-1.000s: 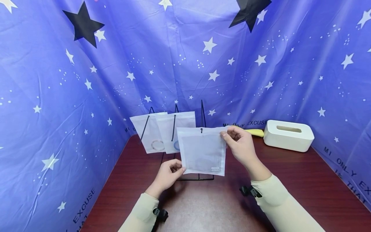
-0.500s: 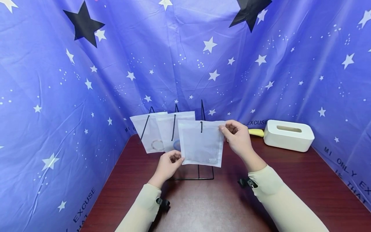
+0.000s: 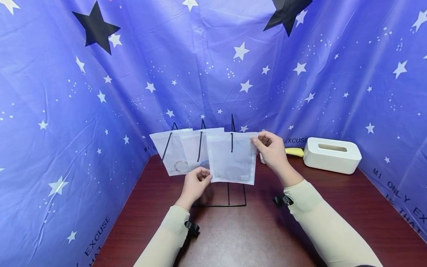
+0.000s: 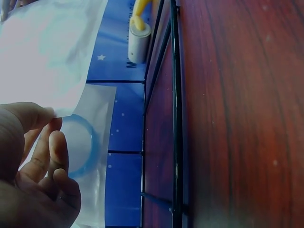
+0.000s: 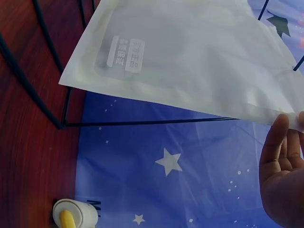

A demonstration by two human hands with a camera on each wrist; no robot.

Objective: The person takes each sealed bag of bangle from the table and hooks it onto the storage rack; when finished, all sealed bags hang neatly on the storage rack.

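Observation:
A white translucent pouch hangs on the rightmost hook of a black wire rack, the hook's tip passing through its top edge. My right hand pinches the pouch's upper right edge between thumb and fingers. At the lower left corner, my left hand pinches it with thumb and forefinger. Printed pale characters show on its lower right. Two similar pouches hang on the other hooks: a left pouch with a pale ring inside, and a middle pouch with a blue ring, partly covered by my left hand.
A white box with a slot stands at the right on the dark red table. Beside it lies a white roller with a yellow handle, partly behind my right hand. A blue star-patterned cloth surrounds the table.
Both hands have raised the pouch and moved it back along the right hook, so more of the hook shows in front of it. The other two pouches have stayed in place.

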